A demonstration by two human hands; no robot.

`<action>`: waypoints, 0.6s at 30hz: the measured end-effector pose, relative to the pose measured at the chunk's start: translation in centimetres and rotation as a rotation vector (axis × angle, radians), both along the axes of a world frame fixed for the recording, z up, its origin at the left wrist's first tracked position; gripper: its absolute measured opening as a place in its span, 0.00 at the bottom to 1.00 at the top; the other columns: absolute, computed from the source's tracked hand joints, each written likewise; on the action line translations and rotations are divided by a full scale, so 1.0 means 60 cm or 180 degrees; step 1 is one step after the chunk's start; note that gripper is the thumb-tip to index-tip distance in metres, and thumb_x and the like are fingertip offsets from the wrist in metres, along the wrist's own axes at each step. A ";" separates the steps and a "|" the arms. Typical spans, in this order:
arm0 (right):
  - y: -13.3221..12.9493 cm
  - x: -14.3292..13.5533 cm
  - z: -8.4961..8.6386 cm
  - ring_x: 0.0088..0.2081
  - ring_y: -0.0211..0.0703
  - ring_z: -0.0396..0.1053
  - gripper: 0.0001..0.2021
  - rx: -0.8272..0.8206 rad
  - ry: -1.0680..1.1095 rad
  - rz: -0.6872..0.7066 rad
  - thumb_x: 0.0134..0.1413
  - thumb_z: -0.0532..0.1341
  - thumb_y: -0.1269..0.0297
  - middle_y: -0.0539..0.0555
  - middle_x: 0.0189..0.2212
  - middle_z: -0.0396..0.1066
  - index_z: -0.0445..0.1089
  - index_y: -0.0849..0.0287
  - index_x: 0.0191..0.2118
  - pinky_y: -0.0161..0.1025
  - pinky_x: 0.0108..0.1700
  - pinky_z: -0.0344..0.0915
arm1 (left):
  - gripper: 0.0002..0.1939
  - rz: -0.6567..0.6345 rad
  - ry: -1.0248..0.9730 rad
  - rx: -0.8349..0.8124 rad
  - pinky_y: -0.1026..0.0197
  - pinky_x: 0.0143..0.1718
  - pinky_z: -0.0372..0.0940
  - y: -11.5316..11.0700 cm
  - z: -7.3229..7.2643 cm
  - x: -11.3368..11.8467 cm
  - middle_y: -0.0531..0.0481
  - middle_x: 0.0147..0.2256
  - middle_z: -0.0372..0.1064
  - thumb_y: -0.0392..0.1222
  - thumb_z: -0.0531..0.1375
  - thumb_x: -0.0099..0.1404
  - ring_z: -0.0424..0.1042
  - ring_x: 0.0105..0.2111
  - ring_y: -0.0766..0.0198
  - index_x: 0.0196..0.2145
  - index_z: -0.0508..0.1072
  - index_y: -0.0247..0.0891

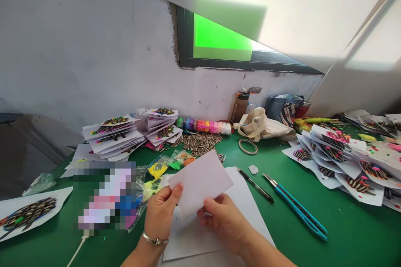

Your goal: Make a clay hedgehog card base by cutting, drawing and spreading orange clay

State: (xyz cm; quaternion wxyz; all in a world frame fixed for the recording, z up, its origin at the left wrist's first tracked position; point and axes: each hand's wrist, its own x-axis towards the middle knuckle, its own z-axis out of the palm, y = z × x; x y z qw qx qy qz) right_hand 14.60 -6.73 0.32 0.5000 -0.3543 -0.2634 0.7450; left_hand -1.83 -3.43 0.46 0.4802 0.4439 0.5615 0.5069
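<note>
Card [203, 181], blank & white, held up off the table [354, 238] btwn two hands, tilted, w/ its broad face toward the wearer, prob. so the whole surface can be seen. L hand [161, 210]: narrow pinch at the left edge, thumb on the near face, fingers behind, presumably to keep thin stock flat. R hand [225, 217]: thumb at the lower edge, fingers curled beneath; likely a light, steadying grip, pressure n/a from this view. Directly below lies a larger white sheet [250, 217], perhaps a clean work surface. Pen [256, 185] & blue cutter [296, 206] rest to the right of the sheet, apart from each other, apparently parked w/in easy R-hand reach; a paper scrap [253, 170] sits btwn their far ends. Farther back, loose seeds [200, 144] are heaped in front of a row of coloured tubs [203, 126], supplies seemingly kept clear of the hands. Seed-decorated cards are piled L [115, 135] & R [341, 154], presumably to free the middle; tape roll [248, 153] lies flat near the cloth bag [258, 127].
</note>
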 end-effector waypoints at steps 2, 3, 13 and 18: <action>-0.008 -0.027 0.001 0.23 0.33 0.61 0.17 0.0044 -0.0180 -0.0012 0.42 0.69 0.56 0.51 0.22 0.66 0.72 0.65 0.32 0.32 0.27 0.57 | 0.24 -0.0058 -0.0016 -0.0056 0.67 0.17 0.50 -0.002 0.002 0.002 0.59 0.15 0.54 0.57 0.63 0.51 0.52 0.17 0.70 0.16 0.58 0.39; -0.010 -0.038 0.002 0.22 0.33 0.59 0.17 0.0054 -0.0300 -0.0102 0.43 0.68 0.55 0.49 0.19 0.65 0.71 0.65 0.31 0.32 0.26 0.55 | 0.23 -0.0110 -0.0013 -0.0080 0.67 0.17 0.52 -0.003 0.003 0.003 0.59 0.15 0.56 0.57 0.62 0.52 0.54 0.17 0.70 0.16 0.58 0.39; -0.009 -0.056 0.004 0.18 0.33 0.54 0.23 0.0035 -0.1431 -0.0517 0.41 0.64 0.44 0.49 0.15 0.63 0.68 0.63 0.20 0.34 0.22 0.49 | 0.21 0.0013 0.0962 0.0267 0.66 0.16 0.53 -0.009 0.005 0.022 0.58 0.16 0.58 0.60 0.51 0.61 0.57 0.16 0.67 0.24 0.63 0.40; -0.013 -0.066 0.010 0.18 0.34 0.55 0.23 0.0025 -0.1551 -0.0568 0.39 0.63 0.43 0.50 0.16 0.64 0.68 0.62 0.19 0.34 0.22 0.52 | 0.20 0.0170 0.1584 0.0625 0.64 0.19 0.54 -0.003 0.005 0.024 0.58 0.16 0.56 0.57 0.48 0.63 0.57 0.17 0.66 0.21 0.57 0.42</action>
